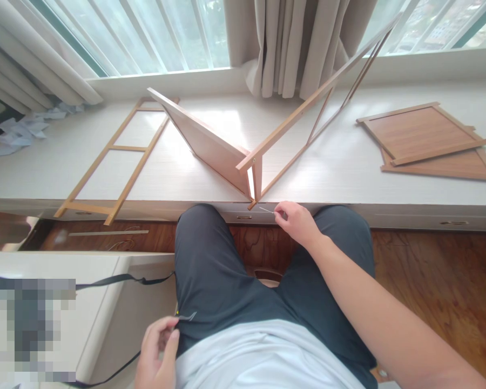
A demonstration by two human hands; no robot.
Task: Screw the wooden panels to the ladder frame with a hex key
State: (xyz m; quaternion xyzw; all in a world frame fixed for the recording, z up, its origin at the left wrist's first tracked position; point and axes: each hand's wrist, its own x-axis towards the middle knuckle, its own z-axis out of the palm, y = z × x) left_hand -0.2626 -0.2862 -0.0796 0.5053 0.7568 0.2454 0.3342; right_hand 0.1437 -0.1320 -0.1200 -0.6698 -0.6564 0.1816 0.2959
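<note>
My right hand (297, 221) is closed in a pinch on a thin metal screw (266, 210), its tip pointing at the near corner of a partly joined wooden frame (254, 162). That frame stands on the white window bench (340, 167), one solid panel (204, 141) leaning left and an open ladder-like side (328, 92) rising to the right. My left hand (157, 351) is low beside my thigh, fingers pinched on a small clear plastic bag (187, 316). I sit with my knees against the bench.
A second ladder-like wooden side frame (113, 156) lies flat on the bench at left, overhanging its edge. Two wooden shelf panels (429, 140) are stacked at right. Crumpled paper (22, 132) sits far left. Curtains (291, 43) hang behind. A white surface with a black strap (117, 279) is lower left.
</note>
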